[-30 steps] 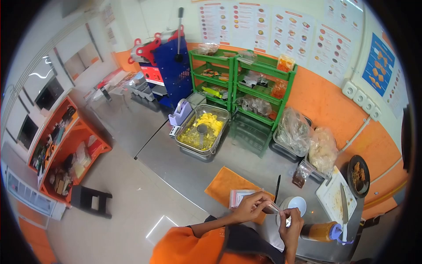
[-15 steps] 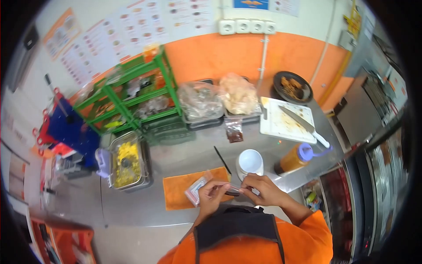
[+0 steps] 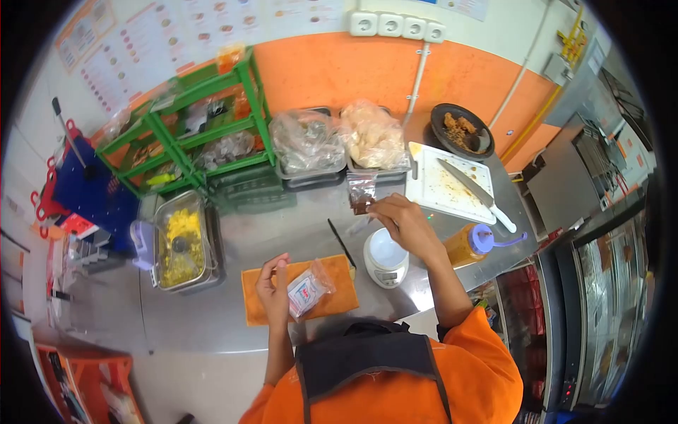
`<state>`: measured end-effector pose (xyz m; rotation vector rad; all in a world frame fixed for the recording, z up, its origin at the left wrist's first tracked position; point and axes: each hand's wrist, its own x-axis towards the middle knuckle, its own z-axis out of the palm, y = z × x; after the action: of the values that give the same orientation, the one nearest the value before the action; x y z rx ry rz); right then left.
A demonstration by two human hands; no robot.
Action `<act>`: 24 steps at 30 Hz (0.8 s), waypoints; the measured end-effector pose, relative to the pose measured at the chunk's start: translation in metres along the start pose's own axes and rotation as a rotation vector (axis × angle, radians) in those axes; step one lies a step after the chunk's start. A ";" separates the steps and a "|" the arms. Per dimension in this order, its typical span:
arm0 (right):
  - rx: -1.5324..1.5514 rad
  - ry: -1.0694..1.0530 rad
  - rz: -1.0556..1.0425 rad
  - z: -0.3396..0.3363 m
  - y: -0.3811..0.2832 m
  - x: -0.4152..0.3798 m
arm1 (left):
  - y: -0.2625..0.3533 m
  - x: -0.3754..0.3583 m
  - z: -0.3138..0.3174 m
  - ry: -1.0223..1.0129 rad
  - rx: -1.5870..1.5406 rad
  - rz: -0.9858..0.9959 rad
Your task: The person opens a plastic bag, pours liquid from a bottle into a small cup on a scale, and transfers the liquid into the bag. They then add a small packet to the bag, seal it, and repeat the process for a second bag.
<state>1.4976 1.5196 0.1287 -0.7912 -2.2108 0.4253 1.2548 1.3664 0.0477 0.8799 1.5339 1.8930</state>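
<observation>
My right hand (image 3: 399, 218) is reached forward over the steel table, fingers pinched at a small clear bag (image 3: 362, 185) with dark red-brown content, beside the tray of pale food. Just under that hand stands a white kitchen scale (image 3: 386, 272) with a white bowl (image 3: 387, 249) on it. My left hand (image 3: 272, 283) is raised with fingers apart and holds nothing, above the left part of an orange cloth (image 3: 339, 293). On the cloth lies a clear packet with printed label (image 3: 307, 291). A thin black stick (image 3: 342, 242) lies between cloth and scale.
Left are a tub of yellow food (image 3: 182, 240) and a green rack (image 3: 183, 141). Behind sit bagged foods (image 3: 307, 141) in trays. A white board (image 3: 445, 184) with a knife (image 3: 470, 185), a sauce bottle (image 3: 470, 244) and a dark bowl (image 3: 462, 132) are on the right.
My hands have moved apart. The right went forward to the small bag of dark content; the left moved left and its fingers opened. The camera view has shifted slightly.
</observation>
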 end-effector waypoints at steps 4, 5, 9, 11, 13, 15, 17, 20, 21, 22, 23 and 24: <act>0.095 -0.063 0.162 0.025 0.041 0.013 | -0.017 -0.010 -0.017 -0.112 0.313 -0.015; 0.150 -0.091 0.323 0.033 0.057 0.013 | -0.022 -0.014 -0.023 -0.166 0.455 0.001; 0.176 -0.205 0.627 0.069 0.138 0.019 | -0.058 -0.030 -0.038 -0.338 0.540 0.048; -0.053 -0.063 0.569 0.098 0.170 0.007 | -0.062 -0.032 -0.034 -0.558 0.772 0.135; -0.286 0.094 0.487 0.108 0.162 0.009 | -0.071 -0.036 -0.028 -0.538 0.892 0.137; -0.167 0.296 0.344 0.119 0.117 0.003 | -0.081 -0.036 -0.024 -0.521 1.008 0.141; 0.230 -0.062 0.399 0.128 0.068 -0.023 | -0.089 -0.035 -0.022 -0.446 1.010 0.080; 0.179 -0.472 0.343 0.166 0.032 -0.070 | -0.100 -0.035 -0.025 -0.427 0.964 0.125; 0.183 -0.471 0.349 0.167 0.021 -0.074 | -0.101 -0.035 -0.025 -0.433 0.968 0.124; 0.307 -0.496 0.516 0.167 0.011 -0.076 | -0.103 -0.035 -0.025 -0.429 0.948 0.157; 0.433 -0.518 0.680 0.167 0.004 -0.077 | -0.103 -0.036 -0.026 -0.422 0.929 0.191; 0.438 -0.515 0.680 0.170 0.001 -0.079 | -0.102 -0.037 -0.027 -0.424 0.934 0.193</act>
<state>1.4152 1.4592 -0.0286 -1.2716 -2.0978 1.5312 1.2585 1.3423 -0.0615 1.7320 2.0866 0.9074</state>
